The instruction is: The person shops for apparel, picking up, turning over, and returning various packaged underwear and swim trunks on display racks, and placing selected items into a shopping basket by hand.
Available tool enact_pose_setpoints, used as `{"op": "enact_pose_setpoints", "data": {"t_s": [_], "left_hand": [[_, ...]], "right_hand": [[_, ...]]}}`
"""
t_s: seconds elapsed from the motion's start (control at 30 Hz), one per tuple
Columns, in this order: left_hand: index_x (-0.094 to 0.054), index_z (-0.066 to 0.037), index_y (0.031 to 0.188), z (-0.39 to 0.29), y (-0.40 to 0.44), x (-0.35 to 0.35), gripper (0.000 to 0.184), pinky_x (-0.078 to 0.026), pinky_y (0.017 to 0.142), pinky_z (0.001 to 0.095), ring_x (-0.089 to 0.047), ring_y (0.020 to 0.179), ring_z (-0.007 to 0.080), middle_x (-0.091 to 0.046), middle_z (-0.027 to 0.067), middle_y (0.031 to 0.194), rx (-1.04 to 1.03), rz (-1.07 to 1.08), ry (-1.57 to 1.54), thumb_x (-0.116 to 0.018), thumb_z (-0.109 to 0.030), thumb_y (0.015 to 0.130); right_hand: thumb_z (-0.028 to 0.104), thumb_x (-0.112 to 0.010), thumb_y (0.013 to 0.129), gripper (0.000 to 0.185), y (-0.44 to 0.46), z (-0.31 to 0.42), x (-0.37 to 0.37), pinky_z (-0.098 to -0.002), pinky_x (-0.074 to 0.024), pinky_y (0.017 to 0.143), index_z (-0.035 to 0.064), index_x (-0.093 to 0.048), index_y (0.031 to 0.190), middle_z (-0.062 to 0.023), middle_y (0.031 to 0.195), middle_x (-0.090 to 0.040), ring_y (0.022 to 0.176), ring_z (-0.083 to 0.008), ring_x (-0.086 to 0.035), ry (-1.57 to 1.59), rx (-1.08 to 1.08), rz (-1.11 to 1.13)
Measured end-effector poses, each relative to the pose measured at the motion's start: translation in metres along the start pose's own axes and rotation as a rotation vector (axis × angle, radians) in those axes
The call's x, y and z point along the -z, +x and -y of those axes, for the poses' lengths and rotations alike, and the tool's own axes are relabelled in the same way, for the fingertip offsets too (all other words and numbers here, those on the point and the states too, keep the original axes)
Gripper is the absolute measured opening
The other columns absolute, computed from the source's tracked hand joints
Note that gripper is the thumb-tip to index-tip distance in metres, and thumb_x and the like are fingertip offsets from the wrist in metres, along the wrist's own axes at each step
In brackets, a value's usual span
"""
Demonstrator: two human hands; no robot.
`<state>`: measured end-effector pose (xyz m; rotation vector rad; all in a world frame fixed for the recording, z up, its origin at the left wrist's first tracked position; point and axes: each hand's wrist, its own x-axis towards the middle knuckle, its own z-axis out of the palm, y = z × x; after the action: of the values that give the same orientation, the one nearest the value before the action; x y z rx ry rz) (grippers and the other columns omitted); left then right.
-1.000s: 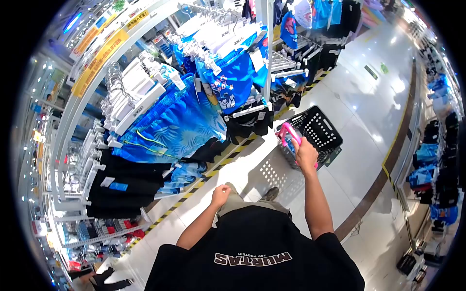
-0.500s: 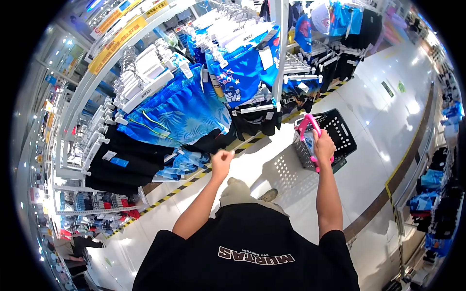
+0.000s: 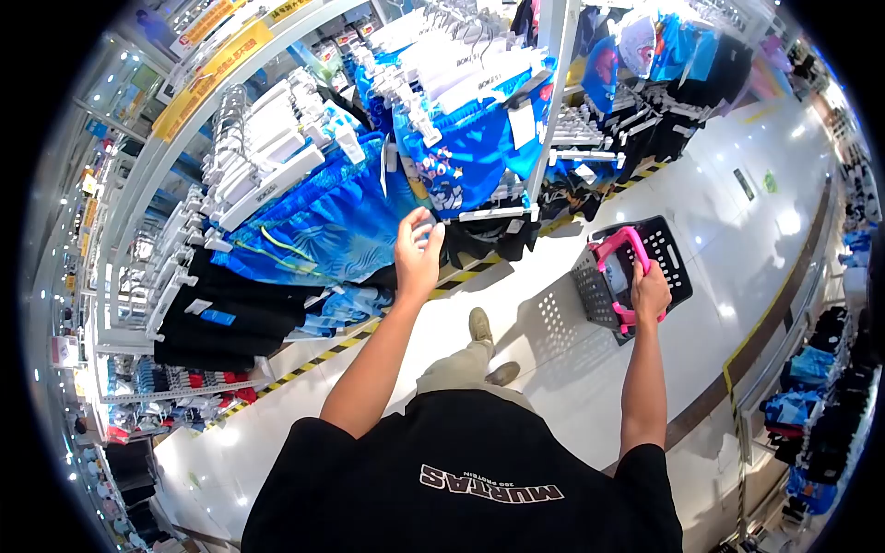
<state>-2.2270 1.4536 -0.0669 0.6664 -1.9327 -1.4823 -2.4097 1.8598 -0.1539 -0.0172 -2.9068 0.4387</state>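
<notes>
My right hand [image 3: 651, 291] is wrapped round the pink handle [image 3: 636, 241] of a dark perforated shopping basket [image 3: 597, 297], held at my right side. A small item shows inside the basket, but I cannot make it out. Raised in front of the rack, my left hand [image 3: 419, 261] holds nothing, its fingers curved and apart. Blue swim shorts with a cartoon print [image 3: 466, 157] hang just beyond its fingertips. To its left are blue leaf-patterned shorts [image 3: 341, 221] with a yellow-green drawstring. Whether the fingers touch any cloth cannot be told.
White hangers [image 3: 267, 166] crowd the rack at left, above black shorts [image 3: 221, 318]. A white post [image 3: 550, 92] divides the racks. Yellow-black tape [image 3: 323, 364] runs along the shiny floor [image 3: 553, 387] below. More clothing [image 3: 797, 405] hangs at far right.
My left hand has risen toward the cartoon-print shorts, and its fingers have opened. The basket has shifted right with my right hand. One foot now shows stepped forward.
</notes>
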Motion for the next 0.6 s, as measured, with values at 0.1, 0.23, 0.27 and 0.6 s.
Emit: {"op": "enact_pose_setpoints", "data": {"t_s": [0.1, 0.23, 0.27, 0.6], "left_hand": [[-0.047, 0.001, 0.141, -0.009, 0.025, -0.021, 0.062, -0.048, 0.095, 0.0408, -0.06, 0.117, 0.0305, -0.06, 0.0181, 0.133, -0.068, -0.064, 0.069, -0.073, -0.025, 0.091], [-0.052, 0.004, 0.134, -0.019, 0.052, -0.041, 0.055, -0.049, 0.094, 0.0395, -0.066, 0.106, 0.0311, -0.067, 0.0215, 0.117, -0.089, -0.048, -0.002, -0.073, -0.024, 0.091], [-0.057, 0.005, 0.126, -0.026, 0.054, -0.042, 0.048, -0.05, 0.086, 0.0367, -0.066, 0.096, 0.0245, -0.069, 0.0169, 0.107, -0.087, -0.038, -0.02, -0.074, -0.025, 0.092], [-0.07, 0.002, 0.099, -0.039, 0.042, -0.011, 0.032, -0.051, 0.078, 0.0343, -0.066, 0.086, 0.0179, -0.072, 0.0125, 0.098, -0.058, 0.174, -0.022, -0.077, -0.028, 0.091]], "right_hand": [[0.051, -0.056, 0.097, 0.037, 0.014, -0.003, 0.005, -0.052, -0.052, 0.073, 0.016, -0.067, 0.103, -0.0136, 0.089, -0.071, 0.083, -0.0384, -0.069, -0.037, -0.044, 0.013], [0.051, -0.057, 0.096, 0.037, 0.029, -0.008, 0.007, -0.0501, -0.0522, 0.072, 0.0162, -0.068, 0.102, -0.0141, 0.088, -0.071, 0.083, -0.0382, -0.069, -0.052, -0.037, -0.009], [0.051, -0.057, 0.096, 0.037, 0.032, -0.01, 0.007, -0.05, -0.0522, 0.072, 0.0164, -0.068, 0.102, -0.014, 0.088, -0.071, 0.083, -0.0381, -0.069, -0.05, -0.057, 0.0], [0.042, -0.072, 0.09, 0.055, 0.07, -0.01, 0.001, -0.0462, -0.0471, 0.096, 0.0046, -0.06, 0.129, -0.0174, 0.117, -0.065, 0.112, -0.0372, -0.06, 0.059, 0.138, -0.168]]}}
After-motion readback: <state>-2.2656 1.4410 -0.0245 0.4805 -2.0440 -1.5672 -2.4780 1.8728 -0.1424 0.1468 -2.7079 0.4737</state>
